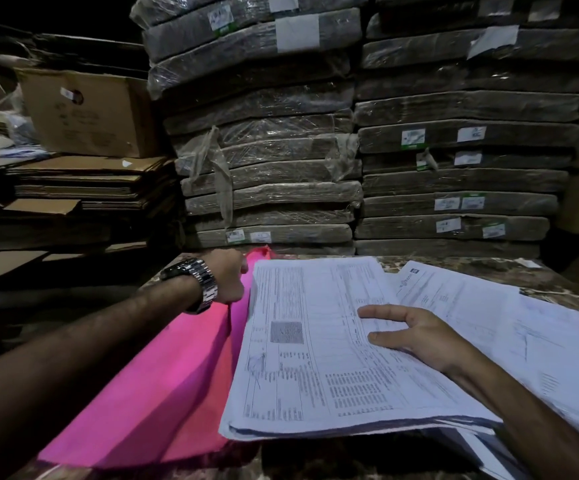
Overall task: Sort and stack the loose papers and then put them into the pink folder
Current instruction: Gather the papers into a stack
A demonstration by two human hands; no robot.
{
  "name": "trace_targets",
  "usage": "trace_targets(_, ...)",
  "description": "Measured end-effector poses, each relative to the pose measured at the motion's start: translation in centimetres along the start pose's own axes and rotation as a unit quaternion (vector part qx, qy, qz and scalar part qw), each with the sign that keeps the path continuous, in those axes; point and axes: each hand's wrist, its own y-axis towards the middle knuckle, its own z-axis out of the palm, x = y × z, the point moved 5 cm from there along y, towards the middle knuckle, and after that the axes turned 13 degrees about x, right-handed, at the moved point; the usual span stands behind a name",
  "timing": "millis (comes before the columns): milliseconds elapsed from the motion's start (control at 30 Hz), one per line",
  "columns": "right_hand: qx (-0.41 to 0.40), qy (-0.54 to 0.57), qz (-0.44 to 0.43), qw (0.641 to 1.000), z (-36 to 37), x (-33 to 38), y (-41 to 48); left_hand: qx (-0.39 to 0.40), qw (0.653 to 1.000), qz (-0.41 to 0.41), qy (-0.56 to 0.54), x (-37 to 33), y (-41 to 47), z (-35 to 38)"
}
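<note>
Loose papers (315, 358) lie in one thick stack at lower centre under the flat, spread-fingered right hand (416, 336), beside one pink folder (163, 393) at lower left, whose far edge meets the curled left hand (227, 278), whether gripping I cannot tell, before two columns of wrapped bundles (264, 150).

In dim light, tall stacks of plastic-wrapped bundles (264, 161) fill the centre and right, with flattened cardboard (84, 181) and a cardboard box (87, 112) at the left, behind a dark marbled tabletop (554, 285).
</note>
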Motion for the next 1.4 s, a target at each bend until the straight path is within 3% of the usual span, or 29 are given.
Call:
trace_targets(533, -0.032, -0.062, 0.061, 0.996, -0.2, -0.9, 0.3, 0.071, 0.994, 0.082, 0.016, -4.3, 1.4, 2.7)
trace_targets(767, -0.071, -0.036, 0.074, 0.994, -0.2, -1.6, 0.3, 0.06, 0.994, 0.094, 0.017, -5.2, 0.8, 3.4)
trace_targets(1100, -0.12, -0.042, 0.06, 0.99, -0.7, -2.0, -0.1, 0.124, 0.981, 0.15, -0.005, -2.9, -6.9, 7.6)
trace_targets(1400, -0.159, 0.002, 0.037, 0.987, 0.7, -3.2, 0.1, -0.02, 0.993, 0.117, -0.029, -1.4, -12.0, 7.1)
